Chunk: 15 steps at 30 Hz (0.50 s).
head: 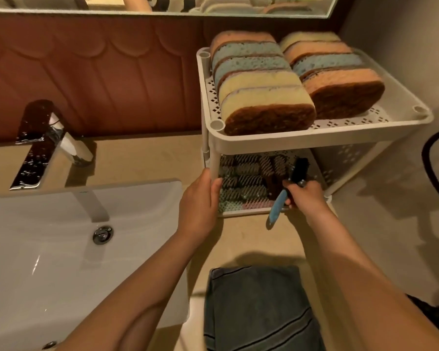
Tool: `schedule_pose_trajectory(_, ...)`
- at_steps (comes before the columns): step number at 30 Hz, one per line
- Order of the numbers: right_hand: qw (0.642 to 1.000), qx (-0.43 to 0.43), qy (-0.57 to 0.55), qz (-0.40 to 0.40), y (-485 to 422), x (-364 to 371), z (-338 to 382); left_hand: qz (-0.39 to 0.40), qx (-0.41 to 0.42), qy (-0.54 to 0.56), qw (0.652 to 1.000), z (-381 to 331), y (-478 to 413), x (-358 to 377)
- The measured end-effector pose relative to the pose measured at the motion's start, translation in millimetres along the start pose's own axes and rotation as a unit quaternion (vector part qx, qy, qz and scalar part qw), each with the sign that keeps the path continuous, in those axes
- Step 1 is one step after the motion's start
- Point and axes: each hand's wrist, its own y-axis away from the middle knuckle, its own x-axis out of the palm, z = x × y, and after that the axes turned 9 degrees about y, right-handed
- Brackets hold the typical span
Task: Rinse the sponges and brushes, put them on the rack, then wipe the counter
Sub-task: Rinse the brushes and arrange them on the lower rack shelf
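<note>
One two-tier rack (264, 141) holds nine sponges (259, 79), five in the left row and four in the right. There is one blue-handled brush (299, 169). The lower-shelf brushes (241, 173) overlap too much to count. One folded cloth (259, 305), one faucet (48, 148), one sink (48, 249).

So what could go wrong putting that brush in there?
1. The lower shelf is already crowded with brushes, so the brush in the right hand may snag or knock one out.
2. The sponges stand on edge on the top shelf; a jolt to the rack, which the left hand holds, might topple them.
</note>
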Motion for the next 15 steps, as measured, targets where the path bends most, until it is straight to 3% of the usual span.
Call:
schedule_pose_trajectory(3,0.999,0.02,0.028,-0.001,-24,-3,5,-0.013,0.003,-0.016,1.0,2,-1,4)
schedule_pose_trajectory(7,0.993,-0.018,0.113,0.022,-42,-4,7,-0.018,0.0,-0.03,0.999,4,-2,5)
schedule_pose_trajectory(15,0.983,-0.043,0.171,0.048,-56,-6,11,-0.02,0.006,-0.038,0.999,4,-2,4)
